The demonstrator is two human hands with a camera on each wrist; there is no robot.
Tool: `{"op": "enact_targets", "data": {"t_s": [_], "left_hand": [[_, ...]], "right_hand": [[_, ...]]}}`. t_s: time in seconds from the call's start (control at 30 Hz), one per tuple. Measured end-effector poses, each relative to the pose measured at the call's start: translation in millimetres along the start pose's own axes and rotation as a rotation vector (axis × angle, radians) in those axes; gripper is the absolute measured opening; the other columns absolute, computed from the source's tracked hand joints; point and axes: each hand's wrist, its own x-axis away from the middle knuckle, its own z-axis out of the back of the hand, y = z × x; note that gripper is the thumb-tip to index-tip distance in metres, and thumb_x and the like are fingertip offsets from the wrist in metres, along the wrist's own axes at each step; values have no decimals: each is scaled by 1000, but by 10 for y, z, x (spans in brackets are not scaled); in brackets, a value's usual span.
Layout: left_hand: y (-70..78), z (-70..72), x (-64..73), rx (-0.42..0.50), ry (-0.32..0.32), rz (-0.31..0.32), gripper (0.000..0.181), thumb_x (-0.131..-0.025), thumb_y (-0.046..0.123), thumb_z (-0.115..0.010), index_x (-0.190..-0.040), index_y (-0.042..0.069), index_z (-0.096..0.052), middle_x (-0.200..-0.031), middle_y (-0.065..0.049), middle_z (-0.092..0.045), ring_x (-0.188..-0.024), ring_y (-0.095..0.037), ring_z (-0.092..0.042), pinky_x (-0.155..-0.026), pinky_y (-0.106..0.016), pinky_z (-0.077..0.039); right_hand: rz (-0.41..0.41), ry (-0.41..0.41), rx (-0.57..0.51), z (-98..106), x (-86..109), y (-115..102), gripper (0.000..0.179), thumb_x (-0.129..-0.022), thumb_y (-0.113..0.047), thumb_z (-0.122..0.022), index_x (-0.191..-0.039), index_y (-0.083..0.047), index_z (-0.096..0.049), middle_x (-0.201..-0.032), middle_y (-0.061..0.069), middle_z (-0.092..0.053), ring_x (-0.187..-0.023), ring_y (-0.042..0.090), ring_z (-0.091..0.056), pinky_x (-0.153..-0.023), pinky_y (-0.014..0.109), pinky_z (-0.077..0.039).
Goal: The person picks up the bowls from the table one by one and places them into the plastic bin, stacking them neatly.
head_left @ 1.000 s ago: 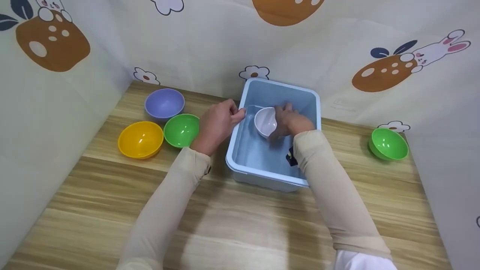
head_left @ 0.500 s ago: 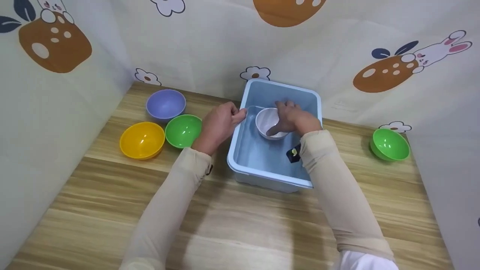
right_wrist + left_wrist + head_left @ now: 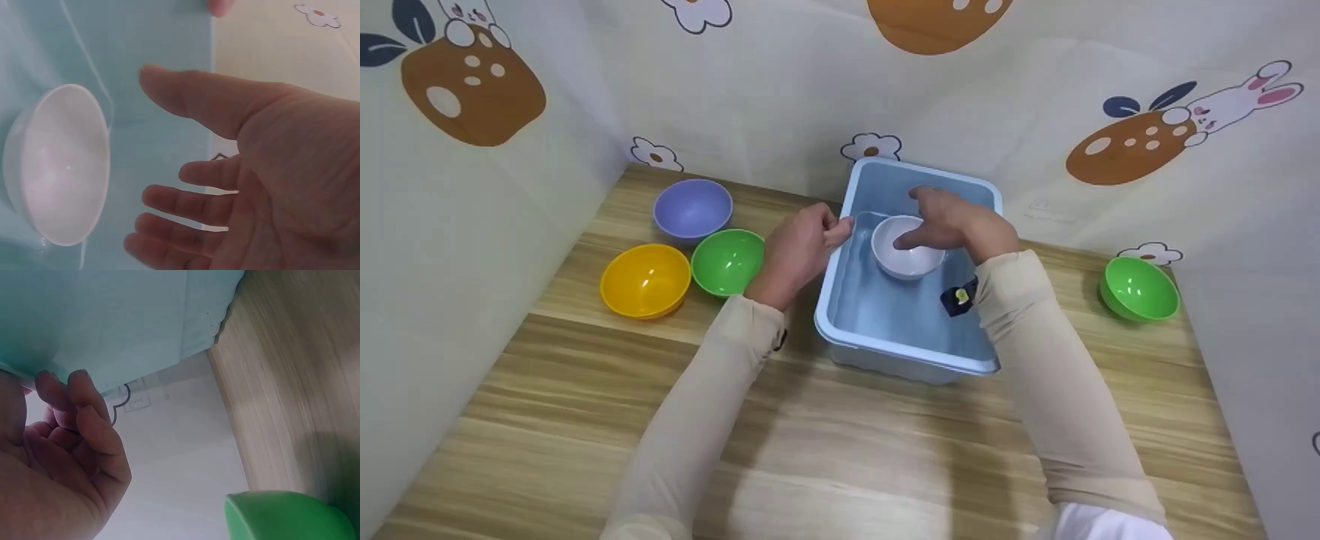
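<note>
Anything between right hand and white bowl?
Nothing: the right wrist view shows a bare gap between the right hand and white bowl, blue bin behind.

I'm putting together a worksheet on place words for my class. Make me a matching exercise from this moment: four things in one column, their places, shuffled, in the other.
Things
1. white bowl
2. left hand
3. purple bowl
4. right hand

Places
A. on the wooden table, just behind the yellow bowl
B. above the white bowl, not touching it
C. standing on the floor of the blue bin
D. at the left rim of the blue bin, gripping it

Right pairs: 1-C, 2-D, 3-A, 4-B
</note>
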Motion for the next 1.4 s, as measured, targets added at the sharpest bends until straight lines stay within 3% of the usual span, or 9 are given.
{"op": "enact_targets", "data": {"t_s": [0.27,0.63,1.4], "left_hand": [[9,4,-10,5,-29,29,36,-102,46,-55,-100,11,-62,-90,-7,-64,-86,-23,-61,-72,-31,-50],[-5,21,-16,14,-21,26,35,-103,45,-55,-100,11,-62,-92,-8,-64,-87,-23,-61,-74,-32,-49],[10,3,-3,28,-14,27,33,-102,45,-57,-99,12,-61,-89,-7,-62,-87,-23,-60,-75,-33,-50]], "right_hand": [[48,19,18,200,183,26,71,-96,-36,-65,-154,-6,-36,-156,20,-44,-138,38,-49,-114,57,-43],[36,86,3,423,421,136,71,-96,-38,-65,-153,-7,-36,-151,22,-47,-131,39,-52,-112,58,-45],[24,309,-8,703,735,898,71,-99,-37,-60,-151,7,-38,-148,35,-44,-132,52,-47,-109,66,-40]]}}
